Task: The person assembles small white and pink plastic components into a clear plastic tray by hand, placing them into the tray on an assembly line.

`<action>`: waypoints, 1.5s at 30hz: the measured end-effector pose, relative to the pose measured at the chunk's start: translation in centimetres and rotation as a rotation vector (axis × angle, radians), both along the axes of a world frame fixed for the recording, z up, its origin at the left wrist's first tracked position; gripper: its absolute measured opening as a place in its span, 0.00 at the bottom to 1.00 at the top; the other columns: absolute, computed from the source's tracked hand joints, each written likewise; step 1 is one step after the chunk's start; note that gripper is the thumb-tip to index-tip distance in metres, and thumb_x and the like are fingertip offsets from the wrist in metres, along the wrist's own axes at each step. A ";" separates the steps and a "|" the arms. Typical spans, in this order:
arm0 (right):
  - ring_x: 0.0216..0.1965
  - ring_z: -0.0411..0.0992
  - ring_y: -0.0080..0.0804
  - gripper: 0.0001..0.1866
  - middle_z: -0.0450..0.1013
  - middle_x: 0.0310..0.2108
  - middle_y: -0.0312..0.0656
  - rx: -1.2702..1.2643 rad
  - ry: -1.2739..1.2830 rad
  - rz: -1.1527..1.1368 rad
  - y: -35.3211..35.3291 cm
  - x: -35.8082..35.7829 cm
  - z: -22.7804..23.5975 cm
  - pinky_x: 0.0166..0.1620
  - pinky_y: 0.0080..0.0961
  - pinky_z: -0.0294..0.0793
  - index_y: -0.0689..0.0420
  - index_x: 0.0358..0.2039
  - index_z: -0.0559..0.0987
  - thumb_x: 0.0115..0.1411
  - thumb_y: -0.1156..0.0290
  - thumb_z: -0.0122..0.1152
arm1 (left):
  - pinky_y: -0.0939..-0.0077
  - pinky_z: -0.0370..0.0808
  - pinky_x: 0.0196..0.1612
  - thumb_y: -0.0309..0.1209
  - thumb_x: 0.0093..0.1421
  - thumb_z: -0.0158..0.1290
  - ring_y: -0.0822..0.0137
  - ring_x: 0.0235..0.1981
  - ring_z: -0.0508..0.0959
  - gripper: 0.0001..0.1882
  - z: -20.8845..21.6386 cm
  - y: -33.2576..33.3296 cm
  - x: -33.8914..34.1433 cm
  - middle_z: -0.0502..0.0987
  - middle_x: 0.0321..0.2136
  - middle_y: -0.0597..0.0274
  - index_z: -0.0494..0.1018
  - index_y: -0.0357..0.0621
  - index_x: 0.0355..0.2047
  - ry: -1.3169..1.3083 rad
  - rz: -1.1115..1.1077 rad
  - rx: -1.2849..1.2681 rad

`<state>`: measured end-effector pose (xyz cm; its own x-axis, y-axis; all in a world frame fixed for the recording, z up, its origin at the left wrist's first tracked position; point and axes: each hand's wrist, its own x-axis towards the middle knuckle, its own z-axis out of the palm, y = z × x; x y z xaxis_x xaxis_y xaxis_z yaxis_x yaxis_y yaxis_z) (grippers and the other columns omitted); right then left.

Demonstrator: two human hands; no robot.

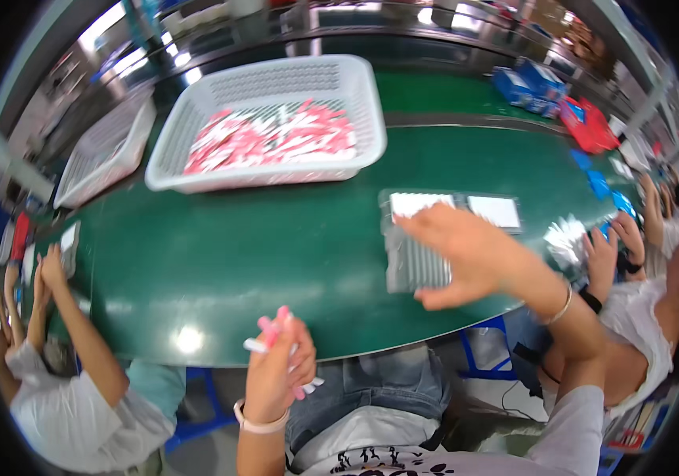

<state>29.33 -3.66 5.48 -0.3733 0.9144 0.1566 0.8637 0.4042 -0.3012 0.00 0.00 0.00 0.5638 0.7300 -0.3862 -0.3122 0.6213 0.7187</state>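
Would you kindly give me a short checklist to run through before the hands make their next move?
1. Left hand grips the pink-and-white pieces: ok, several stick out of the closed fingers.
2. Right hand holds nothing visible: ok, its fingers are spread.
3. Right hand touching the clear ribbed tray: cannot tell; it overlaps it in view.
4. Every groove filled: cannot tell; the hand hides part.
5. White basket stocked: ok, a pink-and-white heap lies inside.

R hand [474, 250] blurred, hides pt of clear tray [411, 260]; L hand [282, 366] covers mids of pink/white sticks [257, 346], qty unclear. 2nd basket [103, 176] at L: inside unclear.
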 end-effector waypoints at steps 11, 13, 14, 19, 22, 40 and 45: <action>0.42 0.66 0.40 0.29 0.69 0.42 0.44 -0.028 0.209 0.191 3.2 -9.0 -2.9 0.45 0.32 0.66 0.60 0.47 0.74 0.49 0.55 0.65 | 0.86 0.50 0.15 0.35 0.66 0.45 0.84 0.14 0.51 0.11 0.3 -0.1 -2.7 0.57 0.16 0.77 0.61 0.46 0.28 0.055 -0.356 -0.013; 0.37 0.68 0.39 0.19 0.70 0.38 0.42 -0.063 0.548 0.262 2.9 -10.7 -3.3 0.42 0.32 0.68 0.58 0.41 0.76 0.52 0.61 0.64 | 0.86 0.51 0.15 0.35 0.66 0.45 0.85 0.14 0.53 0.10 0.0 -0.1 -2.5 0.58 0.17 0.77 0.62 0.45 0.29 0.064 -0.392 -0.030; 0.37 0.68 0.38 0.15 0.70 0.37 0.41 -0.116 0.612 0.285 2.7 -11.4 -3.1 0.41 0.32 0.69 0.57 0.38 0.77 0.51 0.65 0.64 | 0.87 0.51 0.16 0.35 0.66 0.45 0.85 0.14 0.54 0.09 -0.4 -0.3 -2.5 0.59 0.17 0.77 0.64 0.45 0.31 0.046 -0.421 0.079; 0.34 0.69 0.30 0.06 0.71 0.34 0.41 -0.149 0.809 0.207 1.8 -11.3 -2.8 0.40 0.24 0.68 0.59 0.33 0.78 0.52 0.76 0.63 | 0.88 0.52 0.16 0.34 0.65 0.46 0.85 0.15 0.56 0.08 0.0 -0.1 -1.8 0.59 0.17 0.77 0.65 0.43 0.33 0.050 -0.473 0.117; 0.28 0.65 0.18 0.03 0.72 0.29 0.35 -0.141 1.135 -0.108 1.5 -9.9 -3.7 0.31 0.16 0.64 0.59 0.32 0.78 0.56 0.77 0.58 | 0.87 0.51 0.15 0.35 0.65 0.46 0.85 0.14 0.55 0.09 0.1 0.2 -1.9 0.58 0.16 0.76 0.64 0.44 0.31 0.013 -0.461 0.026; 0.24 0.69 0.25 0.07 0.72 0.27 0.37 0.088 0.679 -0.407 -0.8 -4.6 -5.4 0.28 0.21 0.68 0.60 0.33 0.80 0.51 0.79 0.62 | 0.85 0.51 0.11 0.34 0.66 0.43 0.82 0.09 0.55 0.09 -0.8 0.8 0.1 0.68 0.18 0.63 0.64 0.40 0.32 0.021 -0.239 -0.082; 0.27 0.65 0.29 0.11 0.69 0.28 0.33 0.302 0.138 -0.263 -1.9 -6.7 -6.1 0.32 0.25 0.65 0.54 0.31 0.81 0.44 0.77 0.68 | 0.84 0.51 0.12 0.31 0.64 0.47 0.83 0.10 0.56 0.09 -0.9 0.6 0.1 0.71 0.22 0.61 0.67 0.36 0.34 0.057 -0.163 -0.038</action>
<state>22.66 -5.53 -0.63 -0.0900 0.8810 0.4645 0.9093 0.2629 -0.3225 0.05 0.57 -0.92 0.6499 0.6153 -0.4462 -0.1647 0.6871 0.7076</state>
